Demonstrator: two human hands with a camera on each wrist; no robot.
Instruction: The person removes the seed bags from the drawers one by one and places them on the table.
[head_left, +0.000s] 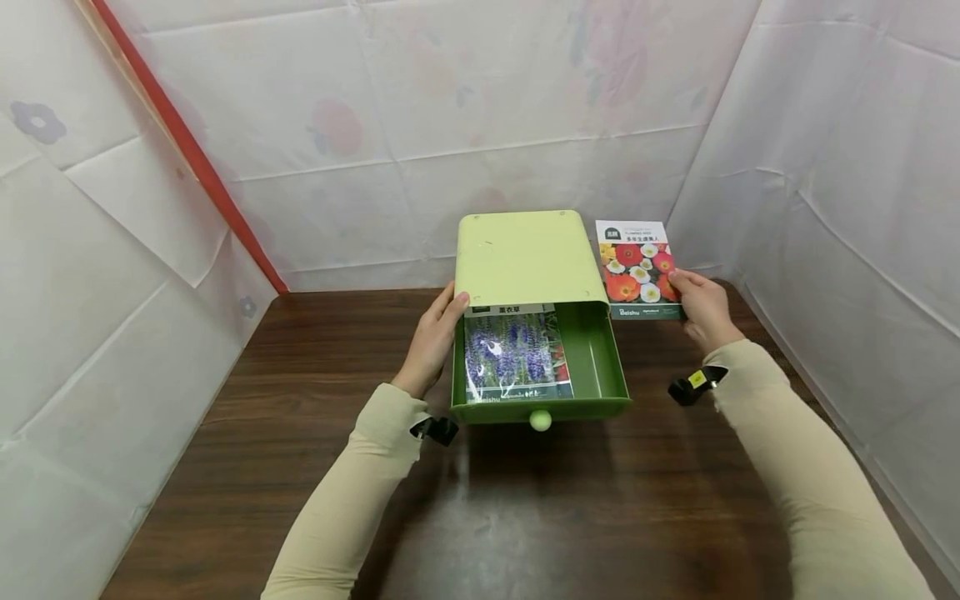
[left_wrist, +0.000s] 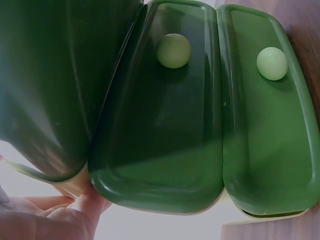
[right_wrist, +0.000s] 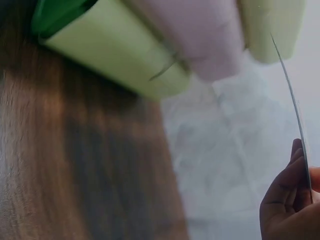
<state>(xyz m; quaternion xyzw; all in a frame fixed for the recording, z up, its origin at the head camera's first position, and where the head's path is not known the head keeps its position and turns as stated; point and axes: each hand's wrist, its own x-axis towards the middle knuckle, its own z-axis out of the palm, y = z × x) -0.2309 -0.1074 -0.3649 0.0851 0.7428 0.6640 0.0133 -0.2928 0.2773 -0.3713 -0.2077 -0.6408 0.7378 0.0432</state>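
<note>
My right hand (head_left: 705,308) pinches the right edge of a flower seed packet (head_left: 637,275) printed with red, orange and white poppies, held upright beside the cabinet; the right wrist view shows this packet (right_wrist: 294,100) edge-on between thumb and fingers. A light green drawer cabinet (head_left: 528,254) stands in front of me, its top drawer (head_left: 592,350) pulled out. Inside lies a seed packet with purple lavender (head_left: 513,354), its back end under the cabinet top, red flowers showing at its right side. My left hand (head_left: 435,342) rests along the cabinet's left side, thumb at the front top corner.
Below the open drawer, two closed green drawers (left_wrist: 155,125) with round knobs (left_wrist: 272,63) show in the left wrist view. The middle tier's casing (right_wrist: 200,35) is pink. The cabinet stands on a dark wooden table (head_left: 315,433), with white sheeting (head_left: 420,125) behind and at both sides.
</note>
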